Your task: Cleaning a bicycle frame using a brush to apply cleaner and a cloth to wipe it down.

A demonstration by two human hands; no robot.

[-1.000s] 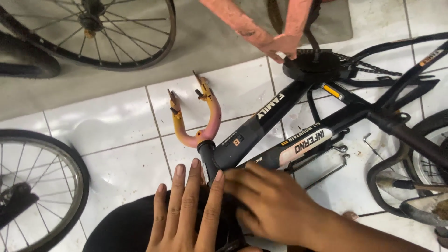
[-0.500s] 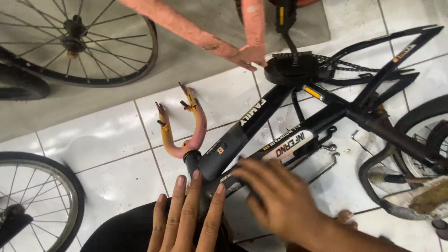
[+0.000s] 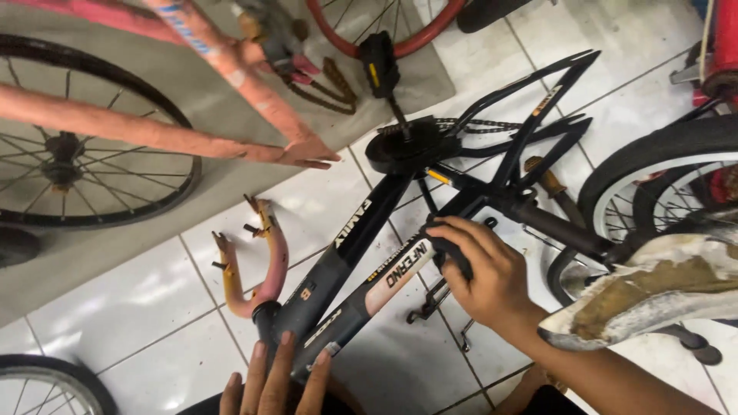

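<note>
A black bicycle frame [image 3: 361, 253] lies on the white tiled floor, with a pink and orange front fork [image 3: 265, 265] at its head end. My right hand [image 3: 480, 265] is shut on the frame's top tube near the seat cluster. My left hand [image 3: 273, 380] rests flat at the bottom edge, fingers together, touching the frame's head tube end. The crank and chainring [image 3: 403, 146] with a black pedal [image 3: 378, 65] and a loose chain [image 3: 477, 125] sit at the frame's far end.
A pink bicycle frame [image 3: 154, 127] lies across a grey mat [image 3: 231, 184] with a spoked wheel [image 3: 84, 165]. A tyred wheel [image 3: 653, 173] and a worn, torn saddle [image 3: 653, 296] stand at the right. Another wheel [image 3: 46, 384] shows at bottom left.
My right hand has slid along the black frame from near the head tube up to the top tube and closed on it. The view has shifted, so everything appears lower and larger.
</note>
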